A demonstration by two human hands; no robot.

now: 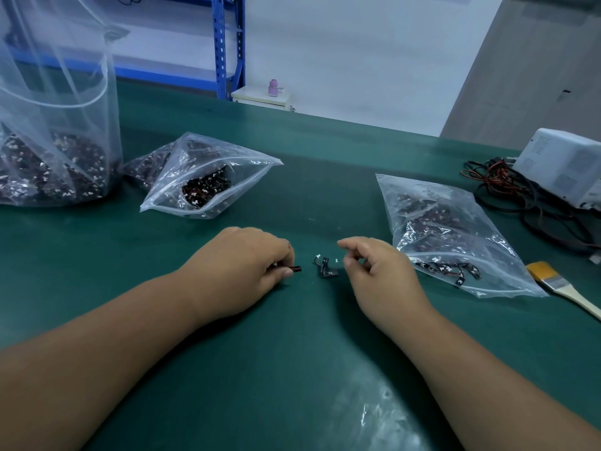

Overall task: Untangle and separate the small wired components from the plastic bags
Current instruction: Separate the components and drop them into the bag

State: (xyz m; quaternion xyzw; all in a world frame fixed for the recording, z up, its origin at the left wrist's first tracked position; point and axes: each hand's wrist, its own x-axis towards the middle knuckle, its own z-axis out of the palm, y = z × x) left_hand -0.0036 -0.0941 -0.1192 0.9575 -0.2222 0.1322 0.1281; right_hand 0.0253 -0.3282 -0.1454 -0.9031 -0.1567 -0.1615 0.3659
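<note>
A green table [292, 369] fills most of the view. On its right side sits a white box [566, 164], with a messy pile of black and red cables [527, 203] just beside it. Near the right edge lies a brush [566, 288] with yellow hairs and a pale handle. Behind the table stands a blue shelf [221, 43]. Next to it is a small white cabinet [260, 99] with a pink bottle [272, 87] on top.
</note>
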